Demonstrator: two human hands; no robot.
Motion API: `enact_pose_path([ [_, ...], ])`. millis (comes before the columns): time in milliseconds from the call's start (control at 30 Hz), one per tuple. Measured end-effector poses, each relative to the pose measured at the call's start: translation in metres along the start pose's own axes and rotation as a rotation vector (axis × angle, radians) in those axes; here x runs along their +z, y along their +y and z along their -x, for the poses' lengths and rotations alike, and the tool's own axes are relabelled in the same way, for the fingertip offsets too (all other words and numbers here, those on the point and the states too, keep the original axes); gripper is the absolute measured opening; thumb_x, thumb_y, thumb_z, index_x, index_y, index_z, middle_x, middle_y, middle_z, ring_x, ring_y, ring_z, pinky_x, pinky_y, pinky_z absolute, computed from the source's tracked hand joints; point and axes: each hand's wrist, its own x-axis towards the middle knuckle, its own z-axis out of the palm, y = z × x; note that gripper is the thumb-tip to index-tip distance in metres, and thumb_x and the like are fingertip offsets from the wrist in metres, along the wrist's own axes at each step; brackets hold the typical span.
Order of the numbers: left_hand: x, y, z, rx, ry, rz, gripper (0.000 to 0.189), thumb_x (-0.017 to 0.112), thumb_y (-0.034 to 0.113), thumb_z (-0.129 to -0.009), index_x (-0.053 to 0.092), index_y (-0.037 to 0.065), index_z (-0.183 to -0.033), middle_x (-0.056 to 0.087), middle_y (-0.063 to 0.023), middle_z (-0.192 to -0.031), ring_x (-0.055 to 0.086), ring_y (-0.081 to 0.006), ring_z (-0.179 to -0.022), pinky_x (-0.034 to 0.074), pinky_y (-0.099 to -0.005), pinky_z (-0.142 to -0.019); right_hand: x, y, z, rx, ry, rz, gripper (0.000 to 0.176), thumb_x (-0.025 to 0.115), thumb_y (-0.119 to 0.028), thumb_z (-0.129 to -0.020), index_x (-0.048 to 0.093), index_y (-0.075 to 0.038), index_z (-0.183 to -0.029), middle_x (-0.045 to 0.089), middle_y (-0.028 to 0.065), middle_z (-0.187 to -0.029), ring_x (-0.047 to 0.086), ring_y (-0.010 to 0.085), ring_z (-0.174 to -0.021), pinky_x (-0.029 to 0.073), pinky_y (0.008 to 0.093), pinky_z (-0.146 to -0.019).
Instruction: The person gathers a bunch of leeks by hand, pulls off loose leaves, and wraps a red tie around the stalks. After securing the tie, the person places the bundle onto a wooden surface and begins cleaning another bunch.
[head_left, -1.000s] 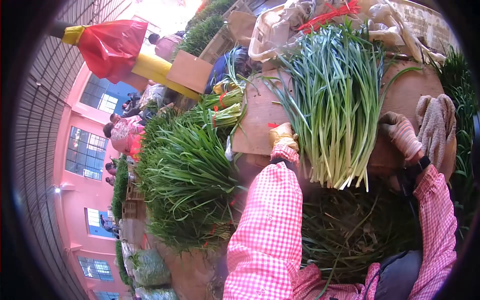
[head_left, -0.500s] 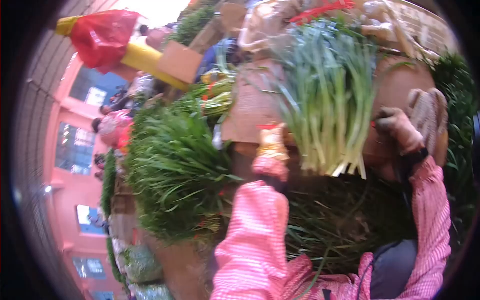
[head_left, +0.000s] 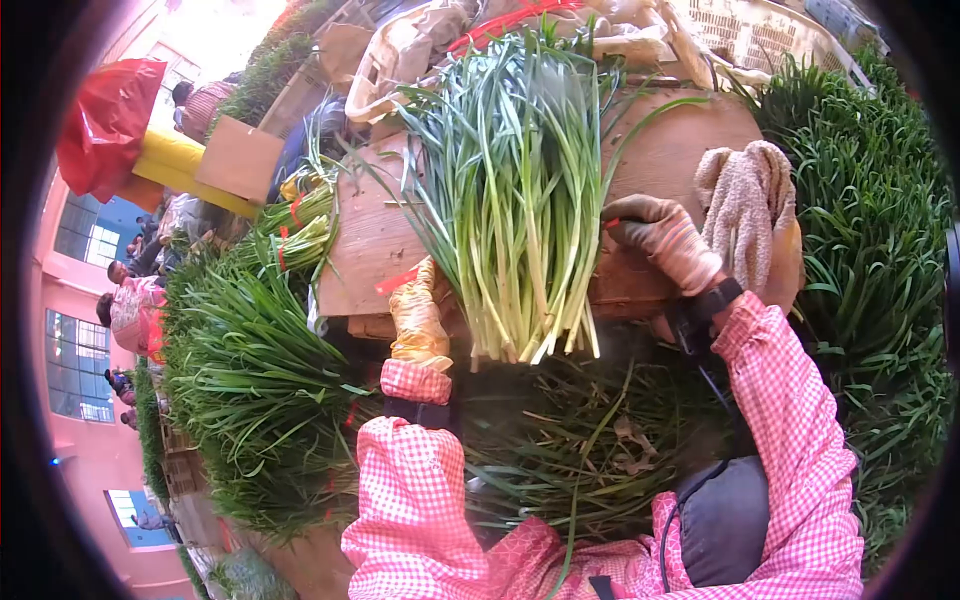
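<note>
A thick bunch of long green leafy stalks with pale cut ends, resembling green garlic [head_left: 530, 215], lies across a wooden board [head_left: 372, 225]. On its left side is my left hand [head_left: 418, 318] in a yellowish glove, fingers closed, with a red tie [head_left: 397, 281] sticking out at the fingertips. My right hand [head_left: 665, 240], in a dirty pale glove, is curled just right of the bunch. A small red end shows at its fingertips. Whether the tie runs beneath the stalks is hidden.
A beige towel [head_left: 748, 205] hangs over the board's right end. Loose leafy stalks [head_left: 570, 430] lie below the board. Piles of greens stand left [head_left: 255, 370] and right [head_left: 865, 190]. Beyond the board is a pale plastic crate [head_left: 740, 40]. Other people are in the left background.
The view has swung right, so the scene sits further left in the picture. Both hands stay beside the bunch, and the stalks still lie on the board.
</note>
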Motion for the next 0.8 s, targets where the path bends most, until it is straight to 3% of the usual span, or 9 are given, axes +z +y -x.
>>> enact_pose_path([
  [33,0.005,0.002,0.003,0.009,0.008,0.023,0.023,0.062,0.029,-0.087,0.064,0.009,-0.097,0.065,-0.0043,-0.087,0.062,-0.0177,-0.07,0.054,-0.0318,-0.062,0.002,0.003,0.0,-0.093,0.016,0.079,0.022,0.067,-0.003,-0.077,0.066,-0.002,-0.099,0.064,0.0035,-0.093,0.057,0.012,-0.085,0.045,0.025,-0.078],
  [100,-0.007,0.004,-0.004,-0.091,-0.436,0.079,0.02,0.06,0.031,-0.088,0.063,0.011,-0.091,0.061,-0.0029,-0.077,0.057,-0.0158,-0.064,0.051,-0.0317,-0.059,0.006,0.003,-0.002,-0.343,0.025,0.267,0.02,0.065,-0.001,-0.075,0.065,0.0,-0.095,0.061,0.0076,-0.085,0.058,0.0185,-0.082,0.046,0.0287,-0.077],
  [133,-0.004,-0.002,-0.007,0.059,-0.281,-0.108,0.02,0.054,0.029,-0.09,0.06,0.01,-0.088,0.057,-0.0031,-0.077,0.054,-0.0173,-0.067,0.048,-0.033,-0.061,0.006,0.002,0.0,-0.414,0.112,0.544,0.017,0.064,0.0,-0.073,0.065,0.0,-0.091,0.059,0.0092,-0.083,0.057,0.0227,-0.08,0.046,0.0319,-0.075],
  [200,0.003,-0.014,-0.011,0.252,0.116,-0.553,0.025,0.042,0.025,-0.095,0.053,0.006,-0.082,0.05,-0.0037,-0.077,0.047,-0.0203,-0.072,0.043,-0.0354,-0.064,0.016,-0.003,-0.004,-0.475,0.124,0.484,0.014,0.065,0.0,-0.072,0.063,0.0,-0.086,0.058,0.0073,-0.082,0.057,0.0227,-0.082,0.046,0.0323,-0.075],
  [233,-0.003,-0.019,-0.014,0.242,0.104,-0.467,0.025,0.044,0.026,-0.095,0.055,0.007,-0.085,0.052,-0.003,-0.078,0.048,-0.0187,-0.071,0.043,-0.0341,-0.063,0.02,0.0,-0.008,-0.481,0.093,0.315,0.013,0.064,0.0,-0.074,0.063,-0.001,-0.087,0.058,0.0056,-0.082,0.057,0.0199,-0.079,0.047,0.031,-0.072],
  [267,-0.007,-0.026,-0.021,0.226,0.07,-0.376,0.024,0.045,0.028,-0.095,0.058,0.008,-0.088,0.055,-0.0023,-0.079,0.049,-0.0171,-0.069,0.042,-0.0329,-0.061,0.024,0.006,-0.011,-0.47,0.068,0.164,0.012,0.064,0.0,-0.076,0.062,-0.001,-0.088,0.058,0.0039,-0.082,0.058,0.0172,-0.077,0.048,0.0296,-0.069],
  [333,-0.006,-0.025,-0.028,0.174,-0.071,-0.157,0.026,0.049,0.031,-0.094,0.063,0.01,-0.095,0.06,-0.001,-0.081,0.05,-0.0138,-0.066,0.042,-0.0303,-0.059,0.03,0.006,-0.009,-0.085,-0.03,-0.2,0.011,0.063,-0.002,-0.08,0.061,-0.005,-0.09,0.059,0.0009,-0.082,0.058,0.0107,-0.071,0.047,0.0245,-0.061],
  [467,-0.005,-0.011,-0.019,-0.055,-0.049,-0.01,0.027,0.054,0.034,-0.092,0.064,0.01,-0.099,0.063,0.0003,-0.085,0.056,-0.0108,-0.069,0.044,-0.0282,-0.058,0.042,-0.02,-0.003,0.045,-0.072,-0.089,0.012,0.062,-0.006,-0.082,0.059,-0.006,-0.094,0.059,-0.0012,-0.077,0.059,0.0077,-0.069,0.045,0.0205,-0.058],
  [800,-0.052,-0.041,-0.048,-0.024,-0.222,0.065,0.025,0.056,0.029,-0.089,0.059,0.007,-0.101,0.061,-0.0031,-0.088,0.06,-0.0176,-0.075,0.05,-0.0325,-0.063,0.048,-0.033,-0.005,0.047,-0.137,-0.17,0.01,0.056,-0.01,-0.089,0.057,-0.003,-0.097,0.059,0.0008,-0.087,0.056,0.009,-0.079,0.046,0.0246,-0.073],
])
